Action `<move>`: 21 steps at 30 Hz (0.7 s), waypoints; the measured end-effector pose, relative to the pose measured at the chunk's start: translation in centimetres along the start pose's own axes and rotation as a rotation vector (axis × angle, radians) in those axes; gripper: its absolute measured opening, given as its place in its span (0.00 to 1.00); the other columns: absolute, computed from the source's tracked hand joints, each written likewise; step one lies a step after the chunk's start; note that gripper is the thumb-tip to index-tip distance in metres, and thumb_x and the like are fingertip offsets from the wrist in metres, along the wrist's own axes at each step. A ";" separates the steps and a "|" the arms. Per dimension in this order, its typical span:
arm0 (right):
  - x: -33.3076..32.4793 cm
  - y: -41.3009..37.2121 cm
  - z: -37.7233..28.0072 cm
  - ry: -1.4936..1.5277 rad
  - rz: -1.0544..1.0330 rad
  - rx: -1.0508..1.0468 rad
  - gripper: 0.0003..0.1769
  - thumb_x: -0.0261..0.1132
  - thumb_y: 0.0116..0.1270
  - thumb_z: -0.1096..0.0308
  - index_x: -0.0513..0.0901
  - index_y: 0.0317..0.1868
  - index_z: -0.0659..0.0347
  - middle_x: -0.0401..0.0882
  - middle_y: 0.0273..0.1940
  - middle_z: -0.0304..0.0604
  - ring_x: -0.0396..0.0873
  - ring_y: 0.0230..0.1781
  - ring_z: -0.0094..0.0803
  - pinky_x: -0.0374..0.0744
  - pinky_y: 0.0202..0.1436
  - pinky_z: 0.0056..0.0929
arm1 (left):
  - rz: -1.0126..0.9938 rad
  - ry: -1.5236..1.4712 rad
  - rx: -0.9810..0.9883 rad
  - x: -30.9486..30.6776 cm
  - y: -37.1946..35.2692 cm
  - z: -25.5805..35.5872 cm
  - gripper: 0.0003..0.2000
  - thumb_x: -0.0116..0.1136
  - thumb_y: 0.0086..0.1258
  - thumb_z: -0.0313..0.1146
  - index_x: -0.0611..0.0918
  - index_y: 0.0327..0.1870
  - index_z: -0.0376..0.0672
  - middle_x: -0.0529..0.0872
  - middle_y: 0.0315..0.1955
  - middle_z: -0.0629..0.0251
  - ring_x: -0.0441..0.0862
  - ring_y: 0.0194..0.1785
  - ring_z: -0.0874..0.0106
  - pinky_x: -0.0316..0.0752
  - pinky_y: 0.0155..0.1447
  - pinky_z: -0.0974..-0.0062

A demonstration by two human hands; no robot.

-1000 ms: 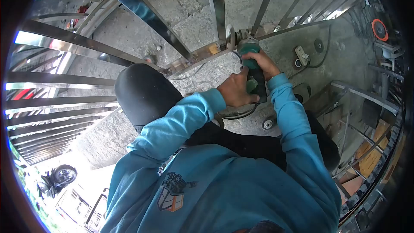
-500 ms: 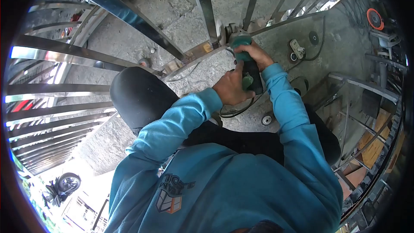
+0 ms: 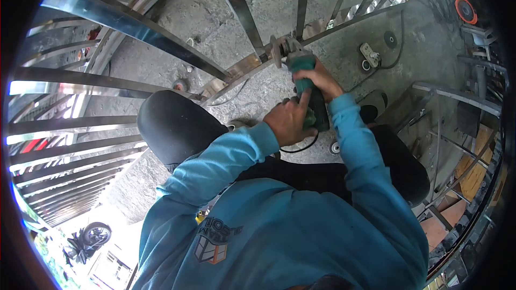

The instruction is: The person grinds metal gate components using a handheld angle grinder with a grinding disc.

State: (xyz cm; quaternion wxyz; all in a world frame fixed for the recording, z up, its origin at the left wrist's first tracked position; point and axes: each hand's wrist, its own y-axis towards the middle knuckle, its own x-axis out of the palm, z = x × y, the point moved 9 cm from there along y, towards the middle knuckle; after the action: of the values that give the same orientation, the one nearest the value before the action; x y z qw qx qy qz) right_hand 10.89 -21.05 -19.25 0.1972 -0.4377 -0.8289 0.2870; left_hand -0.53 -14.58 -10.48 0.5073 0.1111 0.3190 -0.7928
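Note:
A green and black angle grinder [image 3: 319, 111] is held in both hands, its head pointing away from me. My left hand [image 3: 289, 122] closes around the rear body, near the power cord. Further forward, my right hand [image 3: 322, 79] wraps the front of the body, just behind the head. The grinding disc [image 3: 276, 51] stands roughly edge-on, right beside the foot of an upright bar. That bar joins the shiny bottom rail [image 3: 244, 69] of a metal railing [image 3: 145, 29], which curves around my left side.
A power strip [image 3: 369, 53] with a cord lies on the concrete floor to the right, near a loose round disc [image 3: 390, 39]. An orange-rimmed wheel [image 3: 466, 11] is further right. Metal frames [image 3: 457, 98] stand along the right side. A motorcycle [image 3: 88, 239] is outside at lower left.
The grinder has tilted and shifted slightly, so its disc shows more of its face beside the bar. Both hands keep their hold. The whole view has shifted a little.

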 end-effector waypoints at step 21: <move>-5.4 -7.4 7.1 1.004 0.216 -0.033 0.21 0.69 0.66 0.62 0.76 0.52 0.68 0.83 0.40 0.53 0.86 0.35 0.42 0.89 0.42 0.43 | 0.108 0.266 0.631 0.1 -1.0 5.1 0.31 0.75 0.57 0.48 0.79 0.62 0.48 0.80 0.52 0.51 0.84 0.52 0.51 0.82 0.57 0.60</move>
State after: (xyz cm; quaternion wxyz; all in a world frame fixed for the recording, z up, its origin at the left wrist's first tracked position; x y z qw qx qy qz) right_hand 5.18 -31.10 -20.19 0.5332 -0.6078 -0.5866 0.0470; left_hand -0.64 -17.52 -6.18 0.4432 0.3817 0.1149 -0.8029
